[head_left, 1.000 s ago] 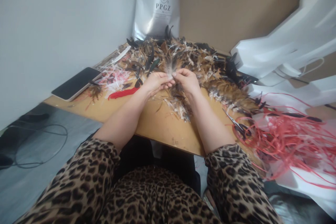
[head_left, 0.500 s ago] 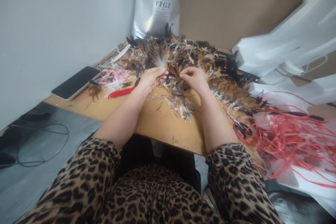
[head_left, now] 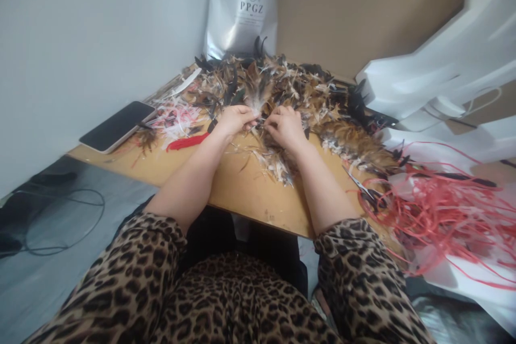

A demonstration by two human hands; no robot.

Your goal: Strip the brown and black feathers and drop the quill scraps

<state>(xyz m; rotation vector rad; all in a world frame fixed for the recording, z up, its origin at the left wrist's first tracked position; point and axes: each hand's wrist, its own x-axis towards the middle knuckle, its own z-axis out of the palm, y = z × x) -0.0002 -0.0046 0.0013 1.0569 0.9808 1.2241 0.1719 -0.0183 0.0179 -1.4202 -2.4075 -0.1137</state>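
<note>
My left hand [head_left: 237, 120] is closed in a pinch on the pale base of a small feather bunch [head_left: 258, 94], whose brown tips fan upward. Close by on the right, my right hand [head_left: 285, 124] has its fingers curled and pressed together beside that base. Whether a feather is between them is too small to make out. A large heap of brown, black and white feathers [head_left: 314, 94] spreads behind both hands. Below them lie loose whitish feathers [head_left: 276, 166] on the wooden table [head_left: 250, 193].
A phone [head_left: 116, 126] lies at the left edge, near pink and white strips [head_left: 177, 118] and a red bundle [head_left: 187, 142]. Scissors [head_left: 368, 191] and tangled red ribbon [head_left: 447, 220] are right. A silver bag [head_left: 242, 27] stands behind; a white machine [head_left: 435, 54] rises at right.
My right hand has moved left, closer to my left hand, and its fingers have turned inward. The feather bunch in my left hand has shifted slightly right.
</note>
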